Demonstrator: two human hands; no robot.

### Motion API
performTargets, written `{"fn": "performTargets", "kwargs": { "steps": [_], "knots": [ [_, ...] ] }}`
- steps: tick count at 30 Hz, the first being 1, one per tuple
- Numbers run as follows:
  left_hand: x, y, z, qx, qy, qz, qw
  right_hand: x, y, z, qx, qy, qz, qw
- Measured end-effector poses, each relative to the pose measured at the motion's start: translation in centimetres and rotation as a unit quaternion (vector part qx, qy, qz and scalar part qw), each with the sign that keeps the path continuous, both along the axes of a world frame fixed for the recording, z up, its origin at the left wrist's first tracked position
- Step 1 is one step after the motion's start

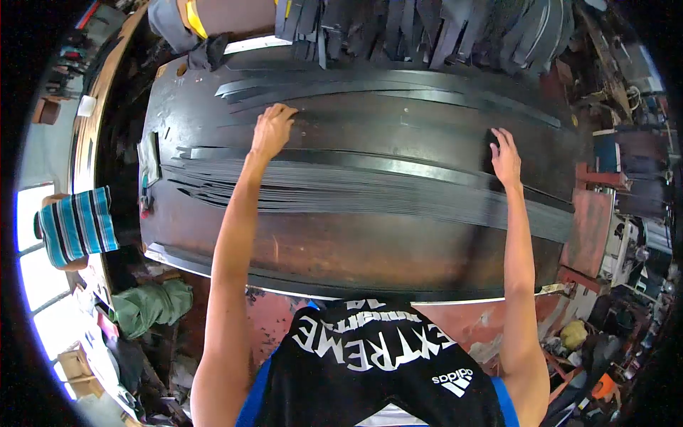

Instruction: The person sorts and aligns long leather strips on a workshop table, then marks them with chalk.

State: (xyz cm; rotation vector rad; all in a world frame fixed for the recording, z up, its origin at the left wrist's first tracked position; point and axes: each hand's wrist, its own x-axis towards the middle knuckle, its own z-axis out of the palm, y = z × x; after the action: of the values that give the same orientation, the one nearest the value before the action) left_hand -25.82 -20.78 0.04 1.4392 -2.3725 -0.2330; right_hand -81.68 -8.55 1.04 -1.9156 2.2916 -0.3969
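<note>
My left hand (274, 131) is over the upper left part of a dark table (341, 249), its fingers bent together. What lies under its fingertips is too dark to make out. My right hand (506, 159) is over the right side, fingers stretched and slightly apart, near a dark patch. Between me and both hands lies a wide bundle of long, thin black strips (370, 188), fanned out at its left end. Beyond my hands, a few loose black strips (427, 85) run lengthwise across the table.
Many dark strips (427, 32) hang or pile along the far edge. A green cloth bundle (153, 307) is at lower left. Another person in a striped shirt (78, 228) is by the windows. Beside the table's right end stands a reddish board (589, 231).
</note>
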Motion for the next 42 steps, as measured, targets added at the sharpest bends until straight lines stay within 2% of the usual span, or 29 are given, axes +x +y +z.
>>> {"fn": "performTargets", "kwargs": {
  "steps": [1, 3, 8, 13, 15, 20, 22, 23, 25, 28, 29, 31, 33, 35, 36, 37, 38, 39, 41, 42],
  "knots": [
    [0.5, -0.1, 0.2, 0.002, -0.009, 0.003, 1.000, -1.0, 0.0, -0.4, -0.019, 0.040, 0.021, 0.999],
    [1.6, -0.5, 0.4, 0.033, -0.032, 0.012, 0.999, -2.9, -0.4, -0.6, -0.010, 0.048, 0.033, 0.998],
    [3.2, -1.6, -0.3, 0.029, -0.057, -0.006, 0.998, -4.3, -0.7, 0.5, 0.042, 0.080, 0.069, 0.993],
    [3.8, -1.6, 0.2, 0.027, -0.059, -0.016, 0.998, -5.3, 0.4, -0.2, -0.052, 0.087, 0.154, 0.983],
    [4.3, -1.9, 0.4, 0.070, -0.060, -0.005, 0.996, -5.5, 0.7, 0.4, -0.020, 0.033, 0.131, 0.991],
    [6.2, -3.0, 0.5, 0.097, -0.057, 0.002, 0.994, -5.5, 1.0, 3.9, 0.050, 0.035, 0.099, 0.993],
    [7.3, -3.5, 1.2, 0.149, -0.079, 0.027, 0.985, -6.0, 0.9, 5.8, 0.148, 0.041, 0.029, 0.988],
    [7.7, -3.5, 2.2, 0.167, -0.038, 0.065, 0.983, -7.1, 1.2, 5.9, 0.105, 0.057, 0.032, 0.992],
    [9.1, -3.7, 4.3, 0.085, 0.013, 0.048, 0.995, -8.8, 2.2, 6.9, 0.038, 0.076, 0.022, 0.996],
    [11.5, -3.0, 8.3, 0.061, 0.066, 0.058, 0.994, -9.1, 3.7, 11.0, -0.029, 0.090, 0.006, 0.995],
    [11.2, -1.7, 11.1, 0.088, 0.057, 0.083, 0.991, -8.8, 4.4, 12.3, -0.041, 0.100, 0.012, 0.994],
    [13.0, 0.0, 13.0, 0.098, 0.051, 0.076, 0.991, -7.9, 5.7, 14.0, -0.064, 0.100, 0.032, 0.992],
    [15.1, 1.7, 13.4, 0.174, 0.061, 0.104, 0.977, -5.8, 7.0, 15.7, -0.058, 0.094, 0.049, 0.993],
    [18.3, 2.8, 11.1, 0.210, 0.055, 0.092, 0.972, -5.7, 8.6, 14.4, -0.078, 0.089, 0.084, 0.989],
    [18.5, 3.8, 10.3, 0.238, 0.064, 0.120, 0.962, -5.2, 9.3, 13.9, -0.088, 0.086, 0.111, 0.986],
    [19.8, 4.5, 8.4, 0.234, 0.080, 0.108, 0.963, -4.7, 10.1, 13.4, -0.061, 0.074, 0.119, 0.988],
    [19.1, 4.9, 8.4, 0.265, 0.022, 0.100, 0.959, -4.8, 10.9, 11.9, -0.089, 0.073, 0.132, 0.985],
    [19.2, 6.1, 6.7, 0.265, 0.110, 0.107, 0.952, -4.7, 11.7, 10.8, -0.068, 0.068, 0.124, 0.988],
    [17.6, 6.9, 7.0, 0.267, -0.004, 0.074, 0.961, -4.6, 12.8, 8.8, -0.015, 0.050, 0.123, 0.991],
    [17.5, 7.3, 6.5, 0.264, -0.003, 0.065, 0.962, -4.4, 13.2, 8.0, 0.024, 0.063, 0.118, 0.991]
  ]
}}
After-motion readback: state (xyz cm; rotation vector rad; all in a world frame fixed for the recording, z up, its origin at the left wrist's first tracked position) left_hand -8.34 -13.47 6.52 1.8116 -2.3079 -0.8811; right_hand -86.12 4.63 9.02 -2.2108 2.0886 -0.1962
